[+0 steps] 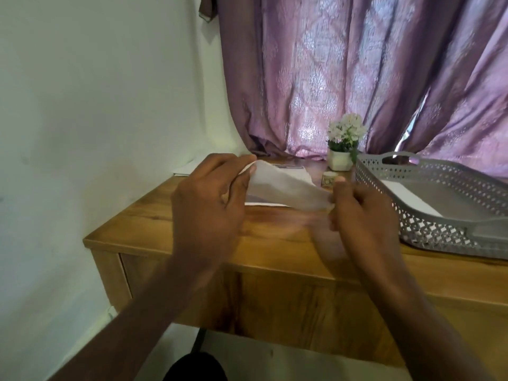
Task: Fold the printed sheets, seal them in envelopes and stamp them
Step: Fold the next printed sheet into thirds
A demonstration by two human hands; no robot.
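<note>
A white envelope or folded sheet hangs tilted in the air above the wooden desk; blur hides which it is. My left hand pinches its upper left corner. My right hand grips its lower right end, and motion blur smears the fingers. More white paper lies flat on the desk under it. A small stamp stands behind my right hand. A dark-edged pad or sheet lies further back.
A grey perforated tray holding a white sheet sits at the right. A small pot of white flowers stands at the back against a purple curtain. White paper lies at the desk's far left corner, by the wall.
</note>
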